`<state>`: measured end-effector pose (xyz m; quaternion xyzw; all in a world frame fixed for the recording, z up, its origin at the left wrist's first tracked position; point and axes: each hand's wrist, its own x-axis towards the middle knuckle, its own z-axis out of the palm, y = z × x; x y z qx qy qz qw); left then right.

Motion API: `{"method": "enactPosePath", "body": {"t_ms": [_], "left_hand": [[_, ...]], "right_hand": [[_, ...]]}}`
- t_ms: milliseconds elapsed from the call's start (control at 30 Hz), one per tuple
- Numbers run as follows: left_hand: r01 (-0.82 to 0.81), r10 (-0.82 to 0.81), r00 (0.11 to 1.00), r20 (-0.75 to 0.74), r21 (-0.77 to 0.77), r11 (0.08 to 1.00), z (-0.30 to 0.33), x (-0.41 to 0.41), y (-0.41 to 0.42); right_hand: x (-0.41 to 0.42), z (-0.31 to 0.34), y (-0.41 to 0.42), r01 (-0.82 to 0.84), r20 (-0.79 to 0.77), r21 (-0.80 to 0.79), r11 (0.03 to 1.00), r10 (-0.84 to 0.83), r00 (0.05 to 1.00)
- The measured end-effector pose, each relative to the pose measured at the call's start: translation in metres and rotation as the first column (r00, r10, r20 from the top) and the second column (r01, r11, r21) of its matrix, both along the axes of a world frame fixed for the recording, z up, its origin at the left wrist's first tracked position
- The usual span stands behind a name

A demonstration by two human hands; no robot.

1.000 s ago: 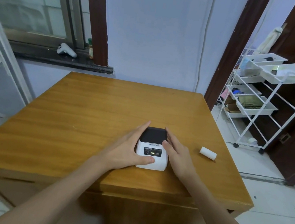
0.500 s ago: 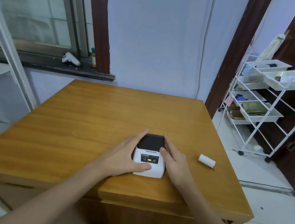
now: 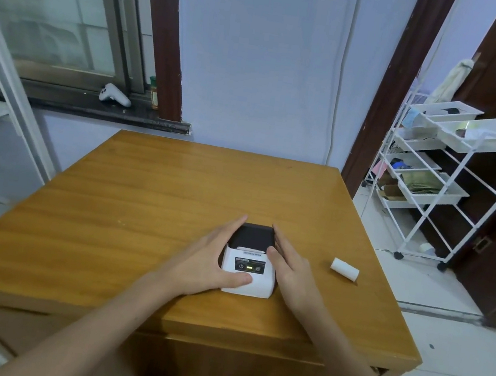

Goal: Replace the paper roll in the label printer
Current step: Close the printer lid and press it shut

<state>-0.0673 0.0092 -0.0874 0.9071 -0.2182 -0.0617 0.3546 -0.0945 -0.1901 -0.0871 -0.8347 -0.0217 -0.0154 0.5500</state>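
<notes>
left hand point(image 3: 209, 259), right hand point(image 3: 292, 272) flank printer point(image 3: 249, 269), roll point(image 3: 344, 268) near table point(image 3: 382, 289) edge

On bench point(image 3: 142, 205), label printer point(image 3: 247, 275): left flank hidden behind left grip point(image 3: 209, 260), right flank behind right grip point(image 3: 292, 272). Panel lettering too small to read. Interior under black lid point(image 3: 254, 236) unseen. Both forearms cut off by bottom edge. Rack point(image 3: 488, 134) tray contents indistinct.

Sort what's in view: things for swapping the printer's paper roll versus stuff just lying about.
For the job: label printer, with left hand and right hand against its sides; paper roll on the table.
Lying about: game controller and bottle on the windowsill; white rack of trays.
</notes>
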Motion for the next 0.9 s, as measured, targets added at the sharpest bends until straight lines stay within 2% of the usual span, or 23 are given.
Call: {"method": "enactPosePath", "body": {"t_ms": [367, 900], "left_hand": [[0.061, -0.062, 0.998, 0.011, 0.072, 0.996, 0.0020, -0.0048, -0.0002], [0.063, -0.063, 0.998, 0.002, 0.021, 0.998, 0.0039, -0.0059, 0.0003]], "right_hand": [[-0.0011, 0.0029, -0.0019, -0.022, -0.067, 0.037, 0.999, 0.024, 0.997], [-0.0042, 0.0042, -0.0016, -0.099, -0.068, -0.109, 0.989, 0.092, 0.993]]}}
